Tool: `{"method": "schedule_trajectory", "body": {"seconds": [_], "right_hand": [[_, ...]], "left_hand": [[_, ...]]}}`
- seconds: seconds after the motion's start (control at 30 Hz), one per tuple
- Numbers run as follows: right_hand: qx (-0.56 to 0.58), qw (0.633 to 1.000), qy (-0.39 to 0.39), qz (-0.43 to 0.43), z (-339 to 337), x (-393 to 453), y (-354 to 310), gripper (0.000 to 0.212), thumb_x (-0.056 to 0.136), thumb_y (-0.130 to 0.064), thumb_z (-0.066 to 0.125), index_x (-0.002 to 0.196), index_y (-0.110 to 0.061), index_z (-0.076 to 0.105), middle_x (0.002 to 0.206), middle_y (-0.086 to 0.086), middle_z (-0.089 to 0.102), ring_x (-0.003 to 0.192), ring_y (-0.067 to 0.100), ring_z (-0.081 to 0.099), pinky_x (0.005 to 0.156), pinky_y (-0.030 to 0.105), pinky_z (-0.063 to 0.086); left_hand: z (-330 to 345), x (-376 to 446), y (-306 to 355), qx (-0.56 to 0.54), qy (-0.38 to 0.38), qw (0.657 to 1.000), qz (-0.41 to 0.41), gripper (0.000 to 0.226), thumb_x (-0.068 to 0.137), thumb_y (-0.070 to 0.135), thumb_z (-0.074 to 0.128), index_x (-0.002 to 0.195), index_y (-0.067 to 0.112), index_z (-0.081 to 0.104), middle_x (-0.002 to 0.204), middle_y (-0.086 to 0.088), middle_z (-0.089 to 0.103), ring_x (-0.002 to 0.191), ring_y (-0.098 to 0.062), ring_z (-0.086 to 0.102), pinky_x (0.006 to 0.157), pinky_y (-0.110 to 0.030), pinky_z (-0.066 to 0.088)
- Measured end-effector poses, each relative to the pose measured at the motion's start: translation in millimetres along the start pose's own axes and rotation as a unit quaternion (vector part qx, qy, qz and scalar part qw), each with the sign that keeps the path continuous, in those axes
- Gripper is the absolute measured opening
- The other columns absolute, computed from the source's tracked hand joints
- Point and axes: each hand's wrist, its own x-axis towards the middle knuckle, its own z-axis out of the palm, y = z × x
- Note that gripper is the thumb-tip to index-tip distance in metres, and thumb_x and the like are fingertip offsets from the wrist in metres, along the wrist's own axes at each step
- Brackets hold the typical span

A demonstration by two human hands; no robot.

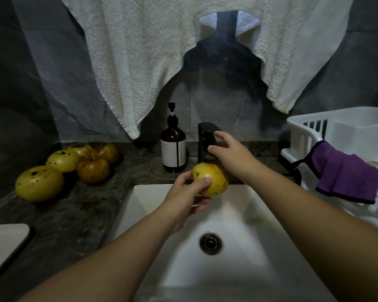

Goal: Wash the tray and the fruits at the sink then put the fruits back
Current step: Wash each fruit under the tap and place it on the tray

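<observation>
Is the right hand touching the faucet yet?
Touching. The head view shows the right hand with fingers and thumb on the black faucet handle, no gap visible.

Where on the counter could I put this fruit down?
Bare counter lies between the fruits and the sink, and between the fruits and the soap bottle. The right is crowded by the rack and the purple cloth.

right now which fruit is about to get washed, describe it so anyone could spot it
Start at the white square sink under the black faucet. Above its back edge, the left hand grips a round yellow brown-speckled fruit, the only one off the counter.
</observation>
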Motion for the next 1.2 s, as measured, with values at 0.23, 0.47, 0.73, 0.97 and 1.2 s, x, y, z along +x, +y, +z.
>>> {"method": "schedule_trajectory", "body": {"seconds": [0.23,0.47,0.73,0.97,1.2], "right_hand": [[0.001,1.000,0.000,0.006,-1.1,1.2,-0.8,0.063,0.095,-0.041,0.065,0.152,-0.043,0.039,0.156,0.005,0.040,0.140,0.023,0.042,0.106,0.037,0.039],[0.011,1.000,-0.002,0.005,-2.7,0.0,-5.3,0.065,0.095,-0.036,0.066,0.153,-0.043,0.037,0.157,0.006,0.036,0.141,0.024,0.039,0.110,0.038,0.038],[0.032,0.999,-0.003,0.013,1.5,1.1,-2.1,0.066,0.095,-0.036,0.065,0.153,-0.045,0.035,0.158,0.005,0.035,0.143,0.024,0.036,0.102,0.033,0.033],[0.038,0.999,0.005,0.027,4.7,2.5,-0.8,0.066,0.095,-0.037,0.064,0.152,-0.049,0.034,0.159,0.006,0.036,0.142,0.027,0.038,0.099,0.034,0.031],[0.063,0.997,0.002,0.051,2.5,-4.1,1.2,0.060,0.093,-0.055,0.059,0.149,-0.051,0.036,0.154,0.001,0.044,0.134,0.024,0.046,0.107,0.044,0.041]], "left_hand": [[0.3,0.5,0.2,-0.003,0.010,1.000,-0.004,0.050,0.089,0.037,0.080,0.132,0.039,0.054,0.119,-0.008,0.070,0.081,-0.022,0.076,0.079,-0.034,0.061],[2.2,0.4,1.0,-0.002,0.014,1.000,-0.005,0.049,0.091,0.035,0.078,0.134,0.035,0.056,0.116,-0.006,0.072,0.078,-0.022,0.075,0.080,-0.035,0.061],[4.0,-0.5,1.0,0.001,0.010,1.000,0.000,0.051,0.091,0.034,0.077,0.136,0.035,0.054,0.116,-0.006,0.071,0.078,-0.020,0.074,0.082,-0.036,0.061],[6.4,-1.2,1.9,-0.004,0.013,1.000,0.001,0.051,0.092,0.033,0.076,0.138,0.033,0.053,0.114,-0.006,0.071,0.077,-0.020,0.073,0.084,-0.037,0.061],[2.2,-1.8,1.5,0.005,0.015,1.000,-0.007,0.055,0.090,0.035,0.079,0.139,0.035,0.053,0.115,-0.006,0.071,0.083,-0.022,0.076,0.081,-0.035,0.062]]}}
